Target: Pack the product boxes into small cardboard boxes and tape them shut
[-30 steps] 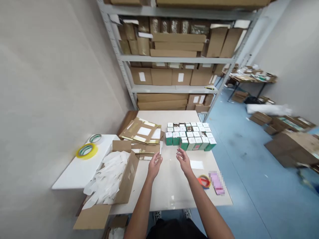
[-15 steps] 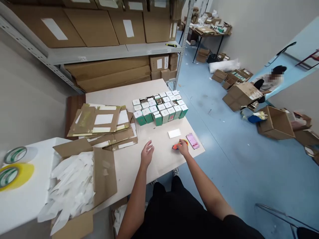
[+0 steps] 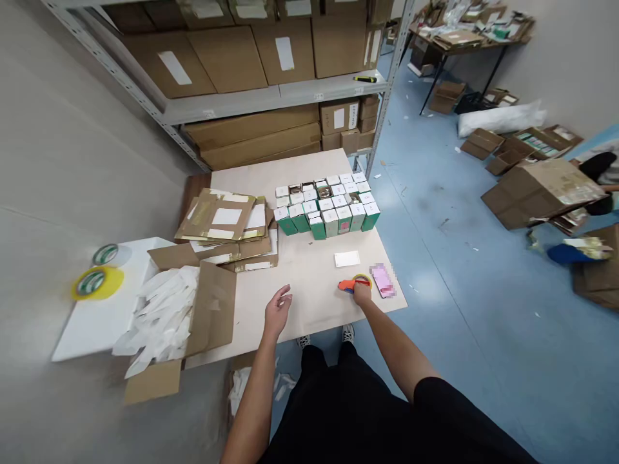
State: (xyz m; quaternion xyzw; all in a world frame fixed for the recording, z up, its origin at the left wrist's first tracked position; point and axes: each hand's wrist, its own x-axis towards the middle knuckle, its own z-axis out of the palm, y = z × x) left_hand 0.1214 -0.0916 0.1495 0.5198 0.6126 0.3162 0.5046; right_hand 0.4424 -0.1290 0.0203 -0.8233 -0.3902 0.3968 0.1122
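Observation:
My right hand (image 3: 362,294) is closed on an orange and blue tape dispenser (image 3: 346,285) at the table's front right, with a yellow ring of tape (image 3: 363,278) showing beside the fingers. A pink-screened phone (image 3: 383,281) lies just right of that hand, and a small white card (image 3: 347,258) lies beyond it. Over the front of the table, my left hand (image 3: 278,310) hovers with curved, parted fingers and nothing in it. Several white-topped green small boxes (image 3: 330,216) stand in rows farther back; a few have open tops.
Flattened cardboard (image 3: 225,222) is stacked at the table's left. Nearer stands an open carton (image 3: 215,309) of white paper strips, beside tape rolls (image 3: 98,282) on a white surface. A shelf rack (image 3: 232,106) with cartons borders the back. A large carton (image 3: 541,187) sits on the floor at right.
My right hand has turned from reaching over the tape dispenser to gripping its near end. My left hand has drawn back slightly toward me. The camera view has swung left.

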